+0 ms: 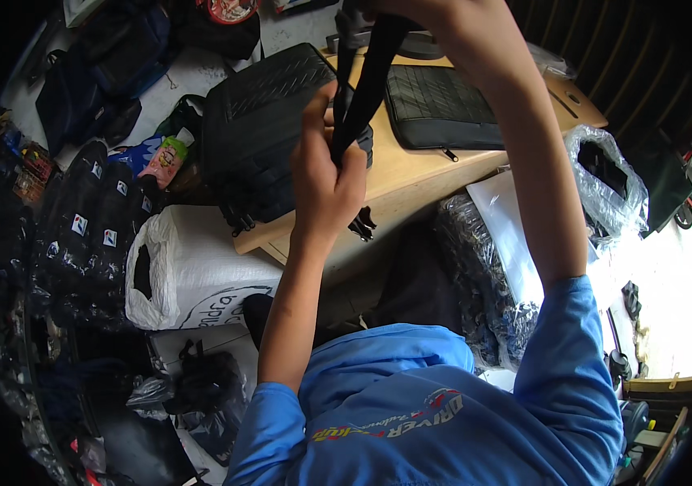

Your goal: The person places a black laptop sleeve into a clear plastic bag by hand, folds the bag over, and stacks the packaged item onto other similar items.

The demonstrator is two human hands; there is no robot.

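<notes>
Upright above the table, a wide black strap (376,69) runs between my two hands. My left hand (321,174) is closed around its lower part, in front of a black bag (253,150) with a textured panel. Up at the top edge of the view, my right hand (443,18) grips the strap's upper end; its fingers are partly cut off there. A black buckle (362,224) hangs below my left hand by the table edge. To the right lies a flat black textured case (441,109) with a zipper pull at its near edge.
The bags rest on a light wooden table (398,174). Left of it are a white sack (208,263), plastic-wrapped black goods (91,235) and dark blue bags (91,89). Plastic-wrapped stacks (475,267) stand under its right side, near a clear plastic bag (605,182).
</notes>
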